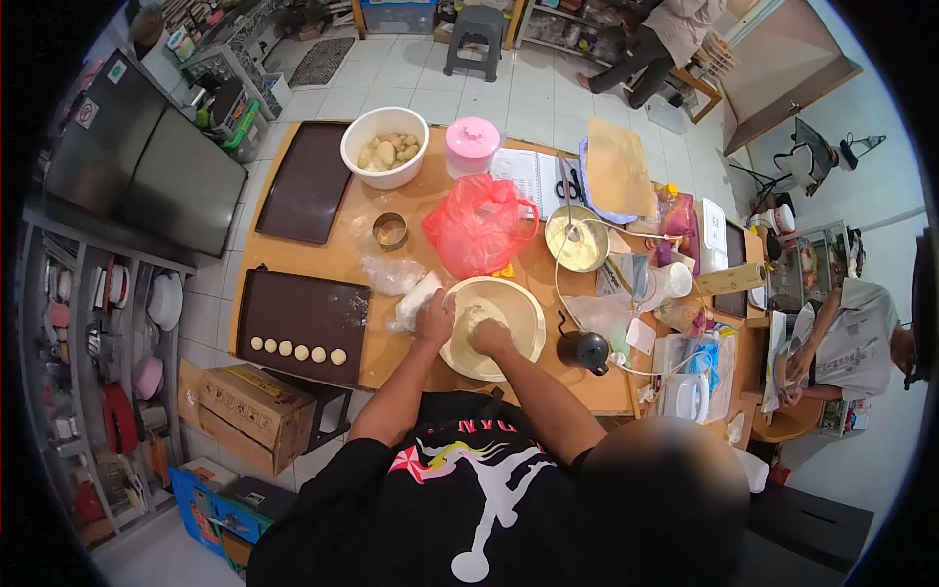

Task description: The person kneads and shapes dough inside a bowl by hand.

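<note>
A cream bowl [529, 338] with pale dough or flour in it stands at the table's front edge. My right hand [491, 337] is down inside it, fingers hidden in the pale mass. My left hand [435, 315] is at the bowl's left rim, its fingers too small to make out clearly. Touching or just beside that hand is a white, powdery plastic bag [416, 301]. A dark tray [303, 311] to the left holds a row of several small dough balls [301, 352]. Behind the bowl lies a red plastic bag [474, 230].
Behind are a second dark tray [305, 181], a white tub of potato-like pieces [384, 124], a pink container [471, 145] and a metal ring [389, 230]. Right of the bowl stand a black kettle [584, 350] and a mixing bowl [577, 240]. Two other people stand farther off.
</note>
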`<act>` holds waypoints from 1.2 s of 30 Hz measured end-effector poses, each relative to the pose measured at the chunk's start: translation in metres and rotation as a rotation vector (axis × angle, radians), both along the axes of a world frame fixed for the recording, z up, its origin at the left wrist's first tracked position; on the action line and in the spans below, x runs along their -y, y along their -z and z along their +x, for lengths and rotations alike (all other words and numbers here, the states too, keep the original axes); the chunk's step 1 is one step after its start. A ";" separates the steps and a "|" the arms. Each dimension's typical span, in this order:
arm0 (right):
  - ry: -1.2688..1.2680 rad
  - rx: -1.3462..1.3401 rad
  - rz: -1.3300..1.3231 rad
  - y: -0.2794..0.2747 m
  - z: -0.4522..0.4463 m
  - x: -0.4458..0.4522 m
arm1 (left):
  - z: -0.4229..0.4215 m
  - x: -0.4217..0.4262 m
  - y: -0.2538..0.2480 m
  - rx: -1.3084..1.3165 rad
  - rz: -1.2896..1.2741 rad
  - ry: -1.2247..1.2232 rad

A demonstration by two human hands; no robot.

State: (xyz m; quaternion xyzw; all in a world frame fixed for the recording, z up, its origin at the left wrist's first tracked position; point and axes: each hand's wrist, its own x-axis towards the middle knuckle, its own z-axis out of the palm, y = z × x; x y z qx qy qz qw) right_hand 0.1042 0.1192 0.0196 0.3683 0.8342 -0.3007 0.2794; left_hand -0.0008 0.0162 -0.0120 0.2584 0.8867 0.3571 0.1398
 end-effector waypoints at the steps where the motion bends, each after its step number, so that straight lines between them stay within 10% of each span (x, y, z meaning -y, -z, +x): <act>1: 0.070 -0.022 0.005 0.010 0.005 0.001 | -0.001 0.001 -0.004 0.019 0.007 0.008; 8: 0.095 -0.178 -0.085 0.063 0.047 -0.001 | -0.001 0.000 -0.007 0.021 -0.004 0.015; 11: 0.259 -0.379 -0.513 0.016 0.059 0.008 | -0.001 0.002 -0.004 -0.002 -0.013 0.009; 20: -0.250 -0.406 0.399 -0.021 0.037 0.009 | -0.001 0.001 -0.006 0.021 0.003 0.017; 26: -0.525 -0.278 0.327 0.021 0.013 0.007 | -0.003 -0.001 -0.008 0.016 0.025 0.020; 36: -0.258 -0.308 0.256 0.021 0.018 0.016 | -0.001 0.002 -0.004 0.014 0.008 0.008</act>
